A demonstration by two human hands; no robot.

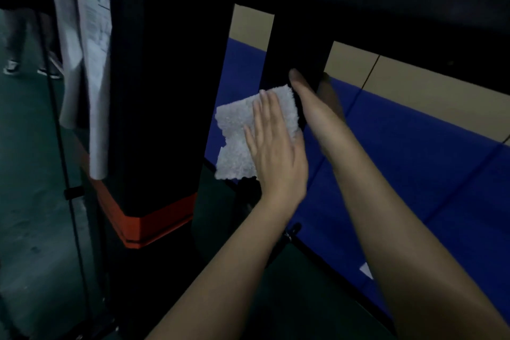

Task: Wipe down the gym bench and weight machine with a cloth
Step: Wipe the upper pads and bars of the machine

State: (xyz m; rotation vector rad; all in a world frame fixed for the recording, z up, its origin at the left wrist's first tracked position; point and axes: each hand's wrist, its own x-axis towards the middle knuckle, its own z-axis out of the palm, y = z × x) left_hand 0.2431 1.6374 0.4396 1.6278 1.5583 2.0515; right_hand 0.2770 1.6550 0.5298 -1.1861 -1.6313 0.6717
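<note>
The left hand (271, 143) lies flat, fingers spread, pressing a white cloth (248, 132) against a black upright post (296, 41) of the weight machine (dim light). The right hand (314, 107) wraps around that post just beside the cloth, holding nothing else.

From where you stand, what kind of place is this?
Probably a gym: a black machine post that the left hand wipes with a cloth, blue floor mats, and a black pad with an orange base.
</note>
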